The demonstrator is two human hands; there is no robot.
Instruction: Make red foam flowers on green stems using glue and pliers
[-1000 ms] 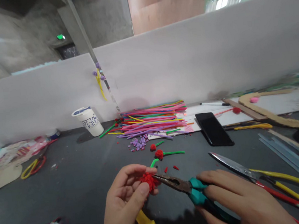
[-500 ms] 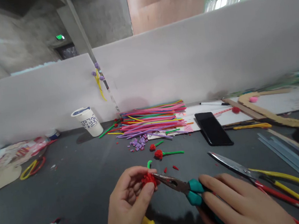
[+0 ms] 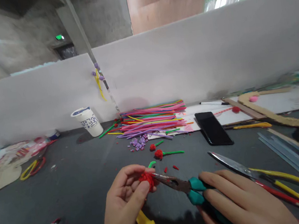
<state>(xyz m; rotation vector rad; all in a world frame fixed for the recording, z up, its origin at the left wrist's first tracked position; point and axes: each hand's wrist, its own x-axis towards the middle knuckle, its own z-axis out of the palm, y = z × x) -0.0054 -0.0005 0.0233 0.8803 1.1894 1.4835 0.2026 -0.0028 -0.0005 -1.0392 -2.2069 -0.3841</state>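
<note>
Indoors, a person's left hand (image 3: 124, 204) pinches a fuzzy red flower head (image 3: 146, 179) between thumb and fingers above a dark grey tabletop (image 3: 75, 194), while the right hand (image 3: 238, 195) grasps teal-handled, long-nosed metal pliers (image 3: 184, 186), tips at the bloom's right edge. Working the red tufts appears the step in hand; the next move likely calls for a steady pinch. Fingers hide much of the bloom; whether the plier tips bite cannot be told.

Bare human left hand (image 3: 126, 198) and bare human right hand (image 3: 240, 197)
Slender fingers on both; a bare wrist on the left, a smooth back on the right.
</note>
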